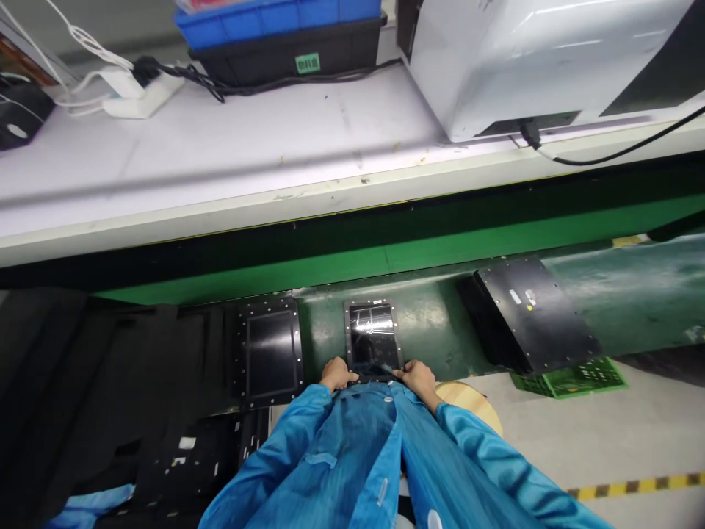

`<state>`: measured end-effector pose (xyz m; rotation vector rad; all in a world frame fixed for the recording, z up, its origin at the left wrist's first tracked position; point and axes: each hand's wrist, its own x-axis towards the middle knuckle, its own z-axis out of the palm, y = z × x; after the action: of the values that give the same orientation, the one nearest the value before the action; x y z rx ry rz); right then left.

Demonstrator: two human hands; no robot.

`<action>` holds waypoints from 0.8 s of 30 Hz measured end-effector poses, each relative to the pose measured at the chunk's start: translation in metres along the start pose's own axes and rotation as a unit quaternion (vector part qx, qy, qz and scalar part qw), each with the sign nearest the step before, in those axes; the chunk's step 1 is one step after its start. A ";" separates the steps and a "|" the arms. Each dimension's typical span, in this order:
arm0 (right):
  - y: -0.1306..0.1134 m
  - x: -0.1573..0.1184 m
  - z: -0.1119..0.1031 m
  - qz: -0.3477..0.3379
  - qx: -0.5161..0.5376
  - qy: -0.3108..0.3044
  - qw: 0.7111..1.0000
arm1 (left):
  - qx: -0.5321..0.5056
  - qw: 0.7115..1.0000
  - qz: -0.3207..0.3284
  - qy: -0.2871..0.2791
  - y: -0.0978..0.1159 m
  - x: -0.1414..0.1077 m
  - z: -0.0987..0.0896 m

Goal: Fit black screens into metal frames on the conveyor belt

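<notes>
Both blue sleeves (352,455) come in close, left hand (337,375) and right hand (418,377) gripping the near corners of a glossy black panel (373,336) lying on the green conveyor belt (429,323). Another framed panel (271,351) sits just left, a tilted black plate (537,312) off right. Farther back: white bench (220,162), white machine (529,59).
</notes>
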<state>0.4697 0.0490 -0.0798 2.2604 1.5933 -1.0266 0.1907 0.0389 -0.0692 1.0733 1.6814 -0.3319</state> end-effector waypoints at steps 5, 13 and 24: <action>0.003 0.017 -0.010 -0.028 -0.014 -0.046 0.998 | 0.033 0.998 0.016 0.053 0.002 -0.007 -0.002; -0.064 0.100 -0.054 -0.149 0.055 0.075 0.984 | -0.004 0.968 0.086 0.237 0.039 0.017 -0.058; -0.090 0.162 -0.066 -0.199 0.027 0.024 0.979 | -0.067 0.959 0.149 0.231 0.054 0.089 -0.118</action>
<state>0.4477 0.2415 -0.1133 2.0566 2.1201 -1.1191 0.1567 0.1920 -0.0850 1.3500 1.8753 0.2454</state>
